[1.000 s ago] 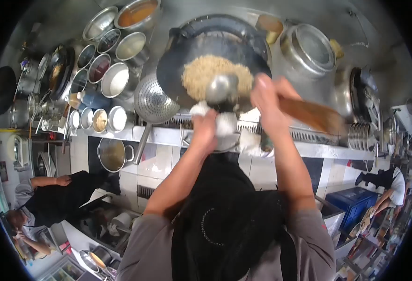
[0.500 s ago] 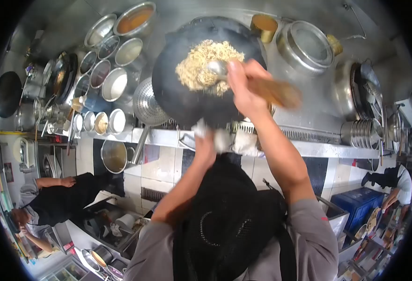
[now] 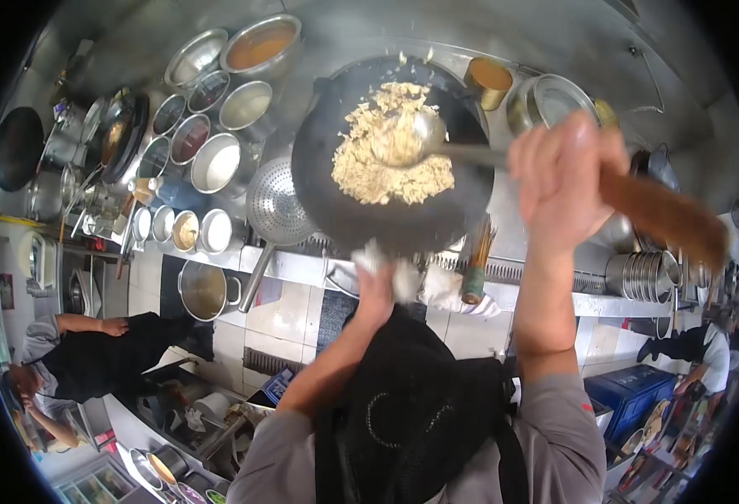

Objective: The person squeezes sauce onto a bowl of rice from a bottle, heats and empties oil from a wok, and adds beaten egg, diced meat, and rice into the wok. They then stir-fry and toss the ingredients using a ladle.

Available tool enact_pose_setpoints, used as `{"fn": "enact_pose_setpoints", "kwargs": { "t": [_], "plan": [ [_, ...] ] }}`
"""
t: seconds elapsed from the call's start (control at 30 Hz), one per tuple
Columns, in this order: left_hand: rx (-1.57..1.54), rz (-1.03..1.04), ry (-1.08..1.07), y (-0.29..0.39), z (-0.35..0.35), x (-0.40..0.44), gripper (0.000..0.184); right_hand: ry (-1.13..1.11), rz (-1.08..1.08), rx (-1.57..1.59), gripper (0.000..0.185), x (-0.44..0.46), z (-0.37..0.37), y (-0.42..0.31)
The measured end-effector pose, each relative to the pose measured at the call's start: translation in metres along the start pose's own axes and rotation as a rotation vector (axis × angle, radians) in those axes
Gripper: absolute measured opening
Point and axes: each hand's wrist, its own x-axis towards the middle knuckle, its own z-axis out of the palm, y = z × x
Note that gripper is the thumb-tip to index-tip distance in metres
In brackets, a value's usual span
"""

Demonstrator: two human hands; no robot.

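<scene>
A dark wok (image 3: 319, 210) holds a heap of golden-beige food (image 3: 395, 181) in small clumps; whether it is rice or chopped noodles I cannot tell. My right hand (image 3: 563, 181) is closed around the long handle of a ladle (image 3: 428, 134), right of the wok, and the wooden handle end sticks out past my fist, blurred. The metal bowl of the ladle rests among the food. At the wok's near edge, my left hand (image 3: 374, 290) is closed on a white cloth (image 3: 399, 277). The wok's grip under the cloth is hidden.
A perforated strainer (image 3: 277, 202) lies left of the wok, beside several seasoning bowls (image 3: 217, 164). A bamboo wok brush (image 3: 475, 273) and a folded cloth (image 3: 449, 290) lie at the counter's front edge. Stacked metal cups (image 3: 638, 275) stand right. Other people (image 3: 101, 357) are behind at both sides.
My right hand has drawn the ladle back to the right. The food has spread toward the near side of the wok, with bits tossed up at the far rim. My left hand keeps its grip.
</scene>
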Motion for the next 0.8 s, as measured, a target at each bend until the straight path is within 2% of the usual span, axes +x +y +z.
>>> {"fn": "enact_pose_setpoints", "kwargs": {
  "t": [0.03,0.1,0.13,0.17,0.2,0.23,0.27,0.3,0.33,0.4,0.47,0.5,0.53,0.6,0.67,0.73,0.77,0.8],
  "plan": [
    [-0.167,-0.155,0.073,-0.008,0.004,0.035,0.068,0.001,0.016,-0.004,0.031,0.004,0.009,0.008],
    [-0.401,-0.379,0.140,-0.020,0.013,0.103,0.056,0.345,0.121,-0.165,0.036,0.032,0.032,0.041],
    [-0.411,-0.371,0.133,-0.032,0.012,0.115,0.056,0.333,0.088,-0.189,0.036,0.031,0.023,0.082],
    [-0.426,-0.269,0.115,-0.045,0.011,0.123,0.054,0.365,0.174,-0.241,0.037,0.022,0.021,0.119],
    [-0.433,-0.177,0.100,-0.054,0.007,0.126,0.052,0.253,0.246,-0.312,0.036,-0.002,0.000,0.172],
    [-0.478,-0.199,0.059,-0.052,0.003,0.131,0.056,0.217,0.389,-0.205,0.038,-0.031,-0.007,0.191],
    [-0.478,-0.217,0.058,-0.054,-0.001,0.127,0.056,0.140,0.489,-0.392,0.040,-0.045,-0.004,0.162],
    [-0.462,-0.192,0.082,-0.053,0.001,0.131,0.056,-0.029,0.320,-0.778,0.041,-0.066,-0.010,0.145],
    [-0.445,-0.173,0.109,-0.051,0.001,0.135,0.057,-0.040,0.322,-0.780,0.041,-0.067,-0.018,0.161],
    [-0.366,-0.177,0.079,-0.052,-0.007,0.132,0.060,0.043,0.171,-0.616,0.039,-0.093,-0.032,0.178],
    [-0.347,-0.269,0.059,-0.061,-0.011,0.137,0.058,0.158,0.421,-0.336,0.037,-0.038,-0.016,0.164],
    [-0.350,-0.266,-0.008,-0.058,-0.013,0.142,0.059,0.117,0.566,-0.291,0.038,-0.029,-0.013,0.125],
    [-0.355,-0.269,-0.012,-0.060,-0.015,0.148,0.059,0.117,0.566,-0.298,0.038,-0.047,-0.010,0.116],
    [-0.366,-0.295,0.017,-0.069,-0.015,0.147,0.056,0.171,0.294,-0.355,0.035,-0.089,-0.013,0.112],
    [-0.382,-0.355,-0.002,-0.062,-0.018,0.146,0.060,0.271,0.246,-0.339,0.035,-0.108,-0.023,0.168],
    [-0.403,-0.403,-0.042,-0.057,-0.022,0.146,0.059,0.248,0.457,-0.469,0.033,-0.049,-0.017,0.134],
    [-0.397,-0.408,-0.048,-0.053,-0.025,0.145,0.059,0.292,0.467,-0.374,0.033,-0.039,-0.016,0.111],
    [-0.383,-0.401,-0.045,-0.049,-0.024,0.145,0.057,0.180,0.370,-0.198,0.033,-0.039,-0.033,0.096]
  ]
}}
